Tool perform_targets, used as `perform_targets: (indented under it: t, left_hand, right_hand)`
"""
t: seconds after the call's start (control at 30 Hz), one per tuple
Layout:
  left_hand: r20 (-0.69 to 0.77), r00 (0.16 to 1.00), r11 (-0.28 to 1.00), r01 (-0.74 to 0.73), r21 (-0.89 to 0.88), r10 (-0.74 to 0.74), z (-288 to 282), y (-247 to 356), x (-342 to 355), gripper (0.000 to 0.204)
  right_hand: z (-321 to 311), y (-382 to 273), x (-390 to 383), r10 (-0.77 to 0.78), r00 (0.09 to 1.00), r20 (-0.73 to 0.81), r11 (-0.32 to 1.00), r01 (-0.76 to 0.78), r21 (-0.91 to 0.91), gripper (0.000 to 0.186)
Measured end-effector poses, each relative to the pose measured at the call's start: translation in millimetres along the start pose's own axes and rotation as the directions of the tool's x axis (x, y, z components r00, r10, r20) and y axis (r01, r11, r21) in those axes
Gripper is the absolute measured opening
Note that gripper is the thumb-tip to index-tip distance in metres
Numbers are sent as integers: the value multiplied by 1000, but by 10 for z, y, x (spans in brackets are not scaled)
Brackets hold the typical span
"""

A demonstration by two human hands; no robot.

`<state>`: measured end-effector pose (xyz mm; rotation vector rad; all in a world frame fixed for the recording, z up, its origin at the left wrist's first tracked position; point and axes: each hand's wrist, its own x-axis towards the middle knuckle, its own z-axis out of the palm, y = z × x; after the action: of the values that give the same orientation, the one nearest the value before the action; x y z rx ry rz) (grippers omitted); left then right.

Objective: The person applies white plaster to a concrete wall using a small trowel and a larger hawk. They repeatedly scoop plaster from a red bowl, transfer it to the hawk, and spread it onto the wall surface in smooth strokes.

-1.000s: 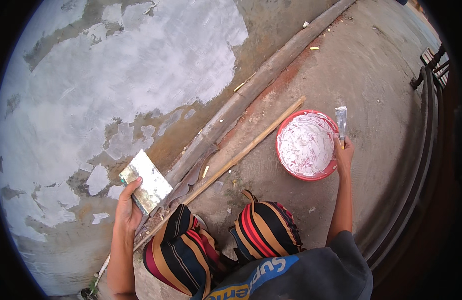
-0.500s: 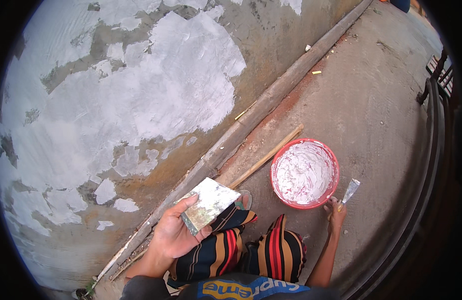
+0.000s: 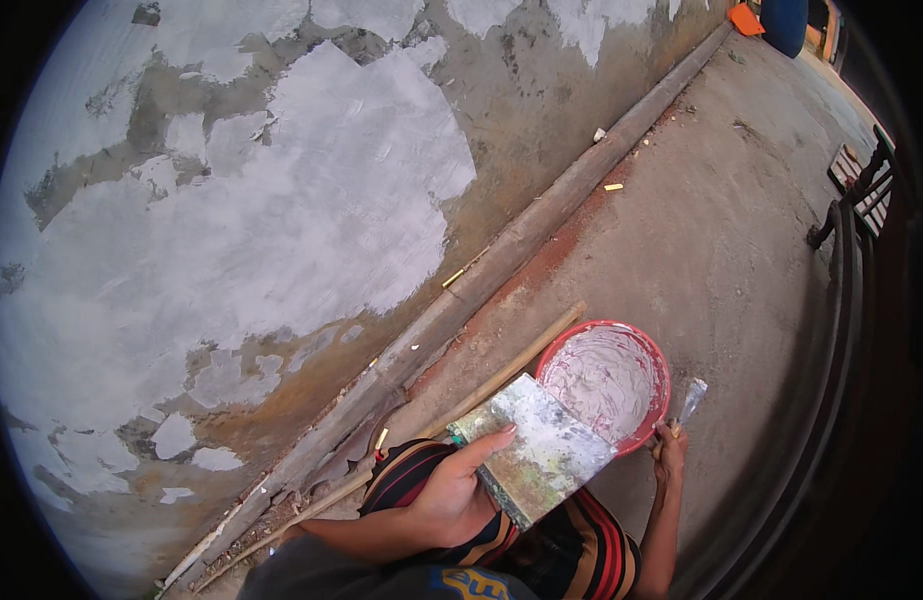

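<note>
Over concrete (image 3: 752, 290), the scraper (image 3: 693, 402) points diagonally forward-right.

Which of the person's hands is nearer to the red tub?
Right. The right hand, holding a scraper, is at the lower right rim of the red tub; the left hand, holding a flat plate, is farther off, lower left.

I have the left forearm (image 3: 367, 535) reaching in low and almost level toward the right. The left grip (image 3: 457, 503) is clamped, its thumb (image 3: 487, 448) stretched out on top, the fingers mostly hidden underneath. I hold the right forearm (image 3: 664, 535) nearly upright, well apart from the left, the right grip (image 3: 670, 452) curled closed at its top.
</note>
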<state>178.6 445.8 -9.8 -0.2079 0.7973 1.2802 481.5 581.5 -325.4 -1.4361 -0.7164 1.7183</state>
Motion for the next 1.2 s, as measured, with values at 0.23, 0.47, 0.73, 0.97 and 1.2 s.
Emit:
perform_targets:
  t: [0.23,0.47,0.73,0.97,1.2]
  left_hand:
    - [41,992,992,121,-23,-120,-113,296,608,33]
    - [-20,985,985,173,15,-173,-224,307,1066,28]
    - [19,988,986,155,-61,-154,-180,384,880,36]
    - [-151,938,943,-325,-73,312,-510,977,486,38]
    - [-129,540,547,-837,22,831,-704,1172,-431,34]
  right_hand:
    - [-521,-442,962,-187,964,-188,980,170,-104,14]
    - [69,-1280,1091,-574,741,-349,746,297,-596,37]
    - [2444,-2888,740,-574,777,259,581,609,-539,29]
    - [4030,-2531,716,-714,606,352,636,771,-37,41]
    - [4765,-1946,695,-746,585,318,620,784,11,44]
